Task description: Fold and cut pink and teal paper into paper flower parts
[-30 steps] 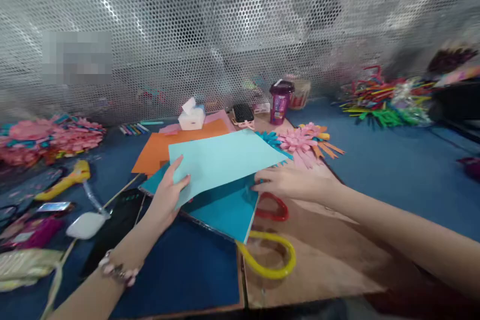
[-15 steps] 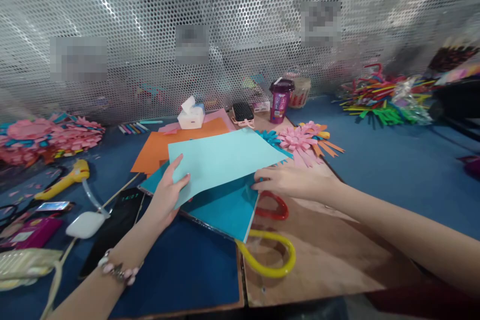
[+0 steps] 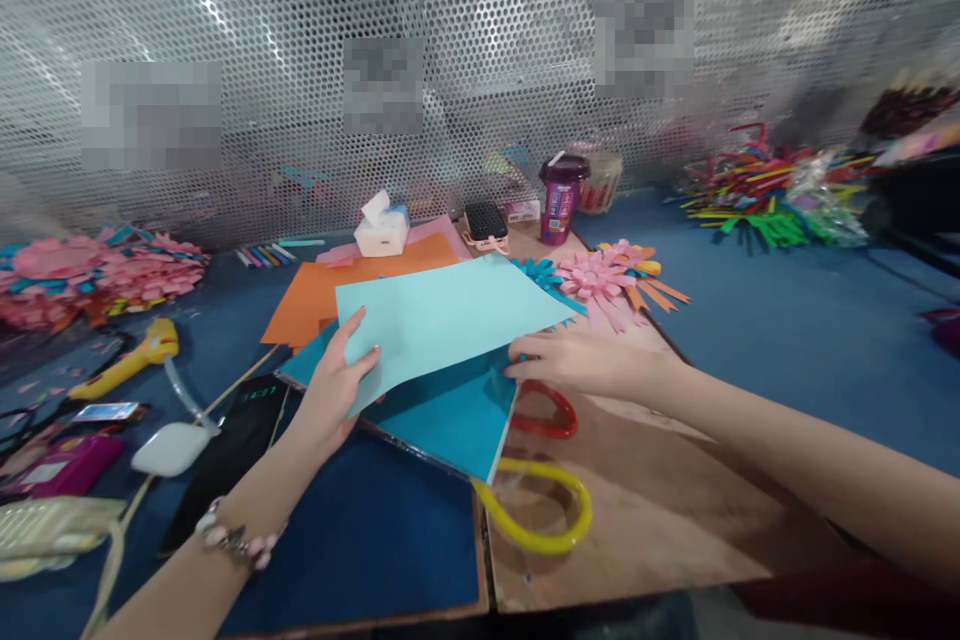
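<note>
A light blue sheet of paper (image 3: 442,315) is gripped at its left edge by my left hand (image 3: 337,385), thumb and forefinger on top. It is lifted at a slant over a stack of darker blue paper (image 3: 450,430). My right hand (image 3: 562,363) has its fingers bent at the right side of that stack, just below the sheet's right edge; the fingertips are partly hidden, and I cannot make out what they pinch. Under the stack show the red handle loop (image 3: 551,410) and yellow handle loop (image 3: 570,525) of scissors or similar tools.
Orange paper (image 3: 296,305) lies behind the sheet, near a tissue pack (image 3: 381,232). A purple cup (image 3: 559,205) and pink paper flower (image 3: 596,275) stand at back right. On the left are a yellow glue gun (image 3: 135,360), a black phone (image 3: 232,460) and a cable. A perforated metal wall closes the back.
Almost nothing differs. Both hands and the light blue sheet keep their places; only the head view has shifted very slightly.
</note>
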The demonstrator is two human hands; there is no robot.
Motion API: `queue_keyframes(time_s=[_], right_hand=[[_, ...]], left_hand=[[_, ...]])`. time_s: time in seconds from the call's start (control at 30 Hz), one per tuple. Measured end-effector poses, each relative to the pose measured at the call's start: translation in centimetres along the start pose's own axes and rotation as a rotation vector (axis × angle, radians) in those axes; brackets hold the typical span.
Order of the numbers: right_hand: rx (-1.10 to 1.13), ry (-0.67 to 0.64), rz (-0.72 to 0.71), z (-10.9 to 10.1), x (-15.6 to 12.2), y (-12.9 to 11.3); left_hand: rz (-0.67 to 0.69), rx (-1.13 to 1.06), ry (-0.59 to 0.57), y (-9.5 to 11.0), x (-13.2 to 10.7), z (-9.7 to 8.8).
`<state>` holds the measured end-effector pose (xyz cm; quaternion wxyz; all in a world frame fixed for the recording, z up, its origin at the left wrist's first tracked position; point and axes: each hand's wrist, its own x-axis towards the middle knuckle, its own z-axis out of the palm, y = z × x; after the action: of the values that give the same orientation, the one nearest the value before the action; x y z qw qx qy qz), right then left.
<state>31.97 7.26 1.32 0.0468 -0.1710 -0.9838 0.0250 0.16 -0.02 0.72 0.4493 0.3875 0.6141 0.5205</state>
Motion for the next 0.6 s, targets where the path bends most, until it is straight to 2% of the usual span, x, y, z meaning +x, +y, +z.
queue_keyframes(time_s=[0.37, 0.6], right_hand=[[0.016, 0.01, 0.045, -0.19, -0.13, -0.28], [-0.075, 0.009, -0.026, -0.32, -0.13, -0.41]], left_hand=[[-0.003, -0.008, 0.015, 0.55, -0.38, 0.37], [0.009, -0.04, 0.006, -0.06, -0.03, -0.05]])
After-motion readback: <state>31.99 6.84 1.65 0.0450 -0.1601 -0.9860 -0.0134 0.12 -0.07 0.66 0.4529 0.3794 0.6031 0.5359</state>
